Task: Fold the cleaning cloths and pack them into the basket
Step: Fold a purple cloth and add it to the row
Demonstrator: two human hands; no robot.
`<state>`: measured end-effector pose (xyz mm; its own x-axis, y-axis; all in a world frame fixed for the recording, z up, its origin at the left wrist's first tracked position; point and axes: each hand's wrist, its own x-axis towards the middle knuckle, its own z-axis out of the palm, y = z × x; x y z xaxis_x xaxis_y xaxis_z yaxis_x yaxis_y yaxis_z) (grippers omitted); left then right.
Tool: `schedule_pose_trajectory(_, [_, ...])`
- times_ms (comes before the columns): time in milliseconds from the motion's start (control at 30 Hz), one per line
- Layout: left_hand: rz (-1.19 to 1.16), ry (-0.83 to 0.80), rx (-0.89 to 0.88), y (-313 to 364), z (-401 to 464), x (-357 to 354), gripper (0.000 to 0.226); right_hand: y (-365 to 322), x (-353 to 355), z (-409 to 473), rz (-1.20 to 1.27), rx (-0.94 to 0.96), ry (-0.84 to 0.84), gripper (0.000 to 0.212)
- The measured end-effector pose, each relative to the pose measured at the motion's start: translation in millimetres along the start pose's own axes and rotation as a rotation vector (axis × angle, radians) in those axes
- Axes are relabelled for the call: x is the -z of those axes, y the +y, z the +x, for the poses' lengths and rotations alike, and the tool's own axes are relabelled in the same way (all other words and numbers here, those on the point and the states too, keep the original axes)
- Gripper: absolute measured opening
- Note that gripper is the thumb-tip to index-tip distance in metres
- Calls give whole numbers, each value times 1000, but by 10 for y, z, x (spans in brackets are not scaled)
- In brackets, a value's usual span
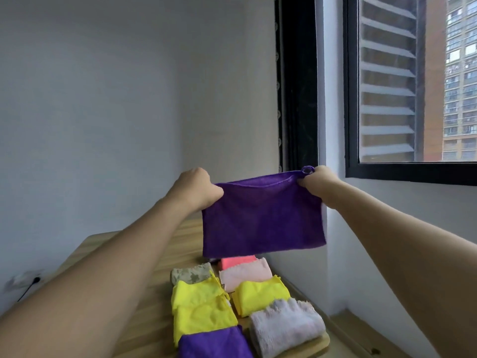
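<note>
i am holding a purple cleaning cloth [263, 218] up in the air, folded double and hanging above the wooden table [144, 329], in front of the wall corner. my left hand [198, 188] is pinching its upper left corner with fingers curled tight. my right hand [318, 180] is gripping the upper right corner, just beside the cloth's small hanging loop [307, 170]. below it, folded cloths are lying in two rows: a purple folded cloth [214, 343], yellow cloths [201, 306], a grey fluffy cloth [286, 326], a pale pink cloth [245, 276] and a coral cloth [236, 262]. i cannot tell whether they are sitting in a basket. a dark-framed window [413, 171] is showing at right.
</note>
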<state>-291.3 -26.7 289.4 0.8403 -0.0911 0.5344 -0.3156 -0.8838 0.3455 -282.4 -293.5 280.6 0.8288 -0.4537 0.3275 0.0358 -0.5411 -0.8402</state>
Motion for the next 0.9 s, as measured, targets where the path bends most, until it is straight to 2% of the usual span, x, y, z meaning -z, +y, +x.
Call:
schedule_pose_trajectory(67, [-71, -48, 32, 1, -43, -2, 3, 47, -13, -43, 55, -36, -49, 21])
schedule_pose_trajectory(133, [-48, -228, 44, 19, -84, 1, 16, 79, -43, -126, -2, -79, -129, 15])
schedule_pose_trajectory(200, [-11, -463, 81, 75, -147, 6, 15, 105, -90, -202, -97, -115, -232, 13])
schedule_pose_trajectory(300, [-50, -608, 112, 183, -252, 36, 8, 144, -166, -257, -145, -147, -345, 19])
schedule_pose_trajectory(367, [-243, -647, 76, 221, -301, 34, 9, 196, -226, -235, -136, -140, -349, 19])
schedule_pose_trajectory(433, [-578, -683, -59, 243, -346, 28, 8, 279, -275, -189, -153, -128, -303, 19])
schedule_pose_trajectory(500, [-938, -644, -204, 269, -387, 6, 14, 366, -312, -143, -124, -124, -261, 17])
schedule_pose_trajectory(567, [-1222, -560, -290, 318, -423, -46, 24, 415, -349, -95, 12, -123, -257, 12])
schedule_pose_trajectory(633, [-1386, -528, -319, 392, -461, -111, 31, 412, -374, -60, 153, -112, -242, 10])
schedule_pose_trajectory(700, [-1482, -487, -290, 448, -464, -137, 27, 393, -394, -26, 273, -106, -225, 11])
schedule_pose_trajectory(767, [-1506, -406, -281, 470, -420, -121, 19, 389, -378, -14, 397, -122, -233, 13])
schedule_pose_trajectory(800, [-1445, -334, -286, 453, -387, -104, 19, 384, -363, -22, 430, -128, -250, 13])
schedule_pose_trajectory(900, [-1020, -129, -276, 367, -305, -44, 32, 356, -298, -62, 461, -149, -409, 10])
